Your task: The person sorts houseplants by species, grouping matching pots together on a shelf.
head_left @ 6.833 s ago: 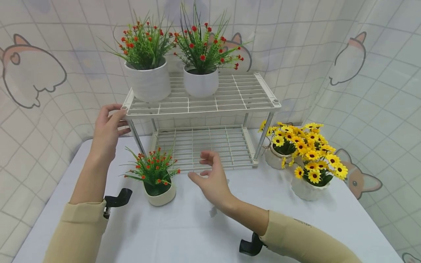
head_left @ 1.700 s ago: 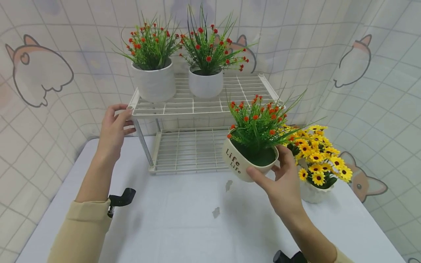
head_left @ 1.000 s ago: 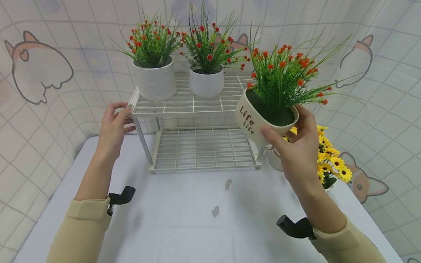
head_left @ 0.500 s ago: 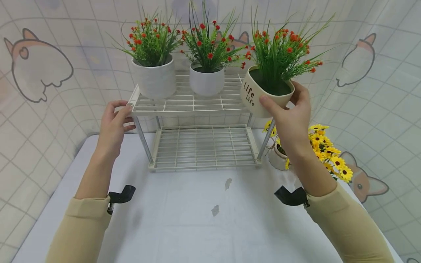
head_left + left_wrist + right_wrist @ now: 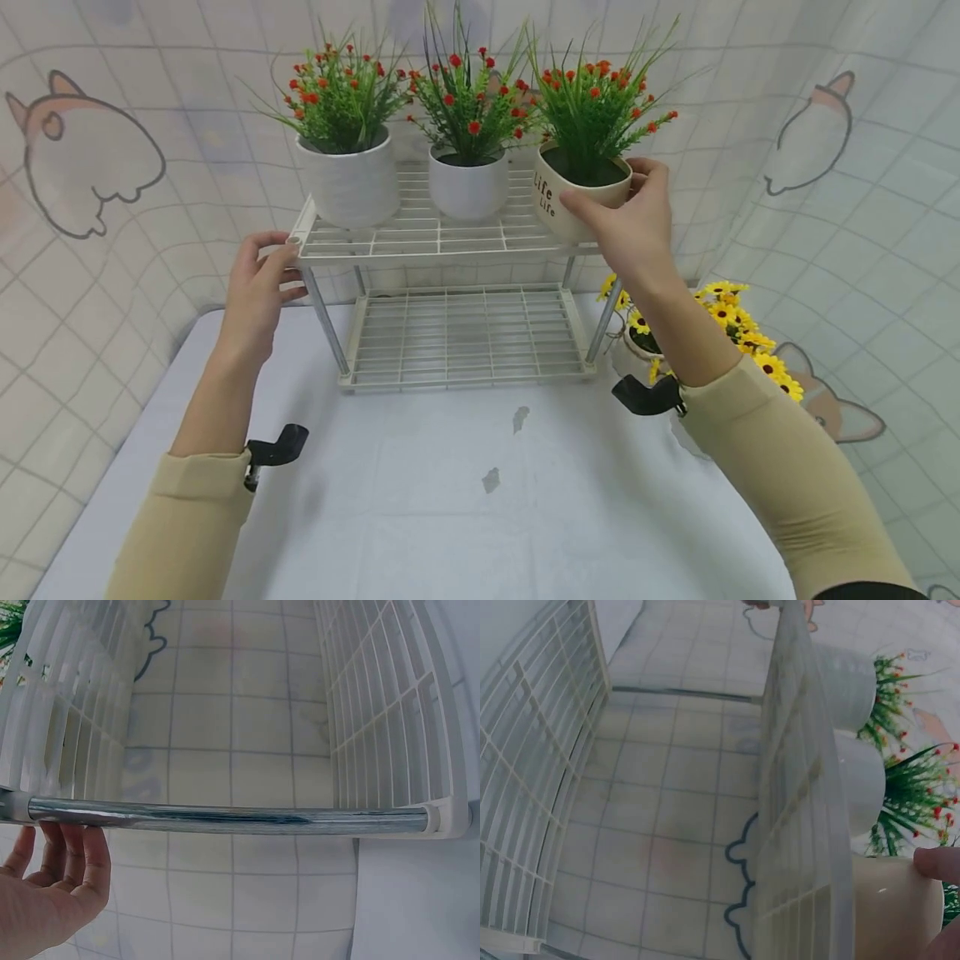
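Observation:
A cream flower pot point(image 5: 577, 200) lettered "Life" holds grass and red flowers. My right hand point(image 5: 633, 218) grips its rim from the right, thumb in front, and the pot is at the right part of the top shelf. In the right wrist view the cream pot point(image 5: 897, 907) is right against the shelf. My left hand point(image 5: 258, 287) holds the front left corner of the white wire rack point(image 5: 442, 244); the left wrist view shows its fingers point(image 5: 96, 862) at the metal post point(image 5: 225, 818). Two white pots point(image 5: 352, 187) with similar red-flowered plants stand left of the cream pot.
The rack's lower shelf point(image 5: 465, 337) rests on the white-covered table point(image 5: 420, 500). Right of the rack, a small pot point(image 5: 633, 360) and more yellow flowers point(image 5: 750, 337) are partly hidden behind the right arm. A tile-patterned curtain point(image 5: 187, 167) hangs behind.
The right hand has picked up the cream pot from the table at left front, carried it right, then up and left to the top shelf. The left hand stays at the rack corner.

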A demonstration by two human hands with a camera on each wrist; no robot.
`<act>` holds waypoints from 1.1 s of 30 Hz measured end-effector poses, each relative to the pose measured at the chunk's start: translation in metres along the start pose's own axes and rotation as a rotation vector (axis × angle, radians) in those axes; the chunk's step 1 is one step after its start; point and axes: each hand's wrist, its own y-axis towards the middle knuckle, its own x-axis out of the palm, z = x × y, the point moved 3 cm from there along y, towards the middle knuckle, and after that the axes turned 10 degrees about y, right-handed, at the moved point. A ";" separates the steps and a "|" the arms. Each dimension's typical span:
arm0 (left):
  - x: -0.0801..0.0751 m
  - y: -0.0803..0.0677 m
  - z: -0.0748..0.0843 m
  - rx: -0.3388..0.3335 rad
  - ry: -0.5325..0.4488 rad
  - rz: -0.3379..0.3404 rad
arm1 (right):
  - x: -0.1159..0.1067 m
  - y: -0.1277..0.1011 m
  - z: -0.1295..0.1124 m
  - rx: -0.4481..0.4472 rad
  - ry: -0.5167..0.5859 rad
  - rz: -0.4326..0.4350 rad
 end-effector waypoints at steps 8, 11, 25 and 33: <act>-0.001 0.000 -0.001 -0.006 0.009 0.000 | 0.007 0.026 0.002 0.063 -0.054 0.013; -0.001 0.000 -0.001 -0.006 0.011 -0.003 | 0.010 0.034 0.003 0.075 -0.080 0.013; 0.001 0.000 -0.001 0.003 -0.007 -0.004 | 0.009 0.039 0.002 0.056 -0.167 0.000; 0.001 -0.001 0.000 0.007 0.000 0.003 | -0.010 0.011 0.000 -0.050 -0.183 -0.035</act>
